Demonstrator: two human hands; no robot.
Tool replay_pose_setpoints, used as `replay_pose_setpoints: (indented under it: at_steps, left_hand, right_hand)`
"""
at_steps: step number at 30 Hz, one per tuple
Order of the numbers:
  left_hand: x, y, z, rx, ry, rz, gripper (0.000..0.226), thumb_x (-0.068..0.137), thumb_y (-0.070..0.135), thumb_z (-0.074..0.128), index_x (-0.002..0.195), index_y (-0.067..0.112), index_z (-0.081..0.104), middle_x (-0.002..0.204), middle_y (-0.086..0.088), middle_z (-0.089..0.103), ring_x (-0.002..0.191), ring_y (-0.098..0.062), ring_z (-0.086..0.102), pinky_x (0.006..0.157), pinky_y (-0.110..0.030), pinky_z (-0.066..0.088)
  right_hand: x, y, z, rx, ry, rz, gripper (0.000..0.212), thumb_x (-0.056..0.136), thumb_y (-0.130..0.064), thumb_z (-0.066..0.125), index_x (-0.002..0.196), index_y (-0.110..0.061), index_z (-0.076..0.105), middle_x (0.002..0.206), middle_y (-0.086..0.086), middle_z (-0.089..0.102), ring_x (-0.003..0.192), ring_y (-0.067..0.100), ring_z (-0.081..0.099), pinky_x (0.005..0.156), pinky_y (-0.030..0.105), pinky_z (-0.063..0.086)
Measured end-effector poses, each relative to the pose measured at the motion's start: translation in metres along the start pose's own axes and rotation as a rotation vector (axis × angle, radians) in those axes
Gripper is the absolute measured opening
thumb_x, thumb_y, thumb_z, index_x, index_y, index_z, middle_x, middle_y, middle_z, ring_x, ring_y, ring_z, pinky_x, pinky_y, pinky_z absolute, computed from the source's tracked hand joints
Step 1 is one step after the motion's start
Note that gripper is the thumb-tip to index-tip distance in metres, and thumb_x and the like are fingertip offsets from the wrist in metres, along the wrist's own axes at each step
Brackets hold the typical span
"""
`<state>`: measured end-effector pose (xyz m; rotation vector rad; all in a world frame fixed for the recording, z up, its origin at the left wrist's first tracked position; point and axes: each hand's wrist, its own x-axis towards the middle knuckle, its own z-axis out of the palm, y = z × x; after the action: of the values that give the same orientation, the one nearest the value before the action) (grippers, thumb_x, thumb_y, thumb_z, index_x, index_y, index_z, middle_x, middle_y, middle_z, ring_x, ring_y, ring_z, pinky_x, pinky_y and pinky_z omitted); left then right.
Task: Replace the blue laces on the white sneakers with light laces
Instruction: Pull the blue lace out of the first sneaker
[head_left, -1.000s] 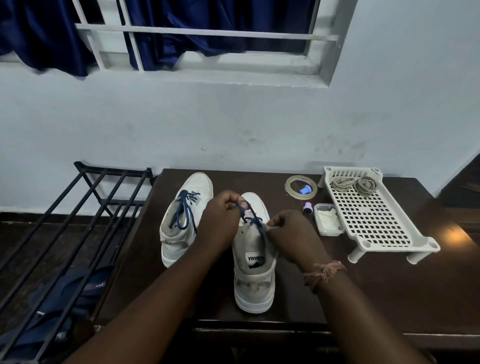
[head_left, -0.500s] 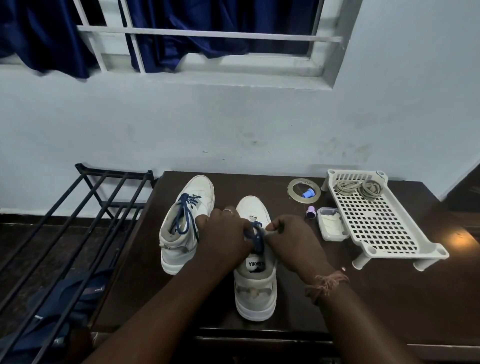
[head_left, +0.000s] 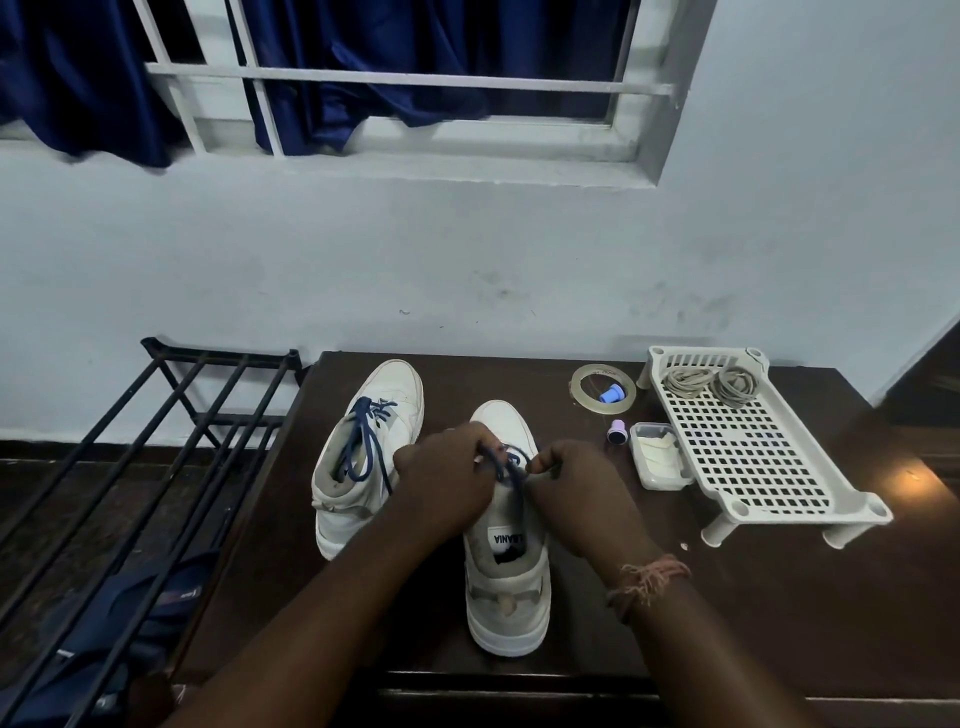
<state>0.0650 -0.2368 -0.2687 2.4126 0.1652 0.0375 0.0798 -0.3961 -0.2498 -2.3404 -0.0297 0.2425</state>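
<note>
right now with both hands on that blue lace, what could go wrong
1. Both the left hand and right hand pinch the blue lace on the near sneaker; nothing steadies the shoe, so a hard pull might tip or drag it.
2. A jerk to the right could knock the small purple cap or the clear box nearby.
3. The light laces lie coiled in the white tray and may tangle.
</note>
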Motion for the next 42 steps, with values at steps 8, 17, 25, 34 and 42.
replay_pose_setpoints:
  at_steps: [8,17,25,34,42]
  left_hand:
    - [-0.011,0.019,-0.018,0.051,0.036,0.131,0.035,0.068,0.025,0.039,0.071,0.037,0.072,0.079,0.025,0.071,0.086,0.008,0.062,0.097,-0.041,0.038]
    - [-0.012,0.023,-0.018,0.342,0.172,-0.017,0.046,0.081,0.048,0.03,0.089,0.035,0.073,0.097,0.01,0.067,0.105,-0.014,0.057,0.09,-0.04,0.027]
    - [-0.011,0.02,0.004,0.456,0.017,-0.079,0.028,0.085,0.052,0.058,0.105,0.044,0.076,0.145,0.016,0.048,0.143,-0.021,0.025,0.103,-0.048,0.014]
    - [-0.003,0.012,0.002,-0.18,0.103,0.012,0.021,0.078,0.015,0.064,0.07,0.031,0.077,0.089,0.019,0.067,0.094,0.016,0.056,0.091,-0.013,0.039]
    - [-0.006,0.03,-0.033,-1.406,0.196,-0.151,0.021,0.106,0.004,0.039,0.089,0.013,0.048,0.074,-0.005,0.054,0.059,-0.016,0.051,0.055,-0.024,0.047]
  right_hand:
    - [0.003,0.002,0.002,-0.011,0.008,-0.003,0.012,0.085,-0.029,0.068,0.079,-0.019,0.069,0.073,-0.005,0.068,0.071,0.01,0.064,0.056,0.022,0.04]
    - [0.003,-0.002,0.001,-0.029,-0.02,0.021,0.01,0.087,-0.024,0.065,0.081,-0.018,0.07,0.078,-0.005,0.07,0.077,0.014,0.066,0.065,0.025,0.048]
    - [0.004,0.002,0.004,-0.014,0.001,0.023,0.006,0.084,-0.025,0.067,0.081,-0.02,0.068,0.08,-0.006,0.069,0.076,0.012,0.065,0.058,0.022,0.04]
    - [0.006,0.006,0.005,-0.005,0.023,0.024,0.013,0.085,-0.03,0.068,0.078,-0.019,0.067,0.076,-0.005,0.068,0.072,0.011,0.064,0.055,0.022,0.039]
    - [0.005,0.005,0.003,0.028,0.005,0.045,0.016,0.087,-0.034,0.069,0.08,-0.019,0.069,0.074,-0.005,0.07,0.068,0.011,0.065,0.055,0.023,0.043]
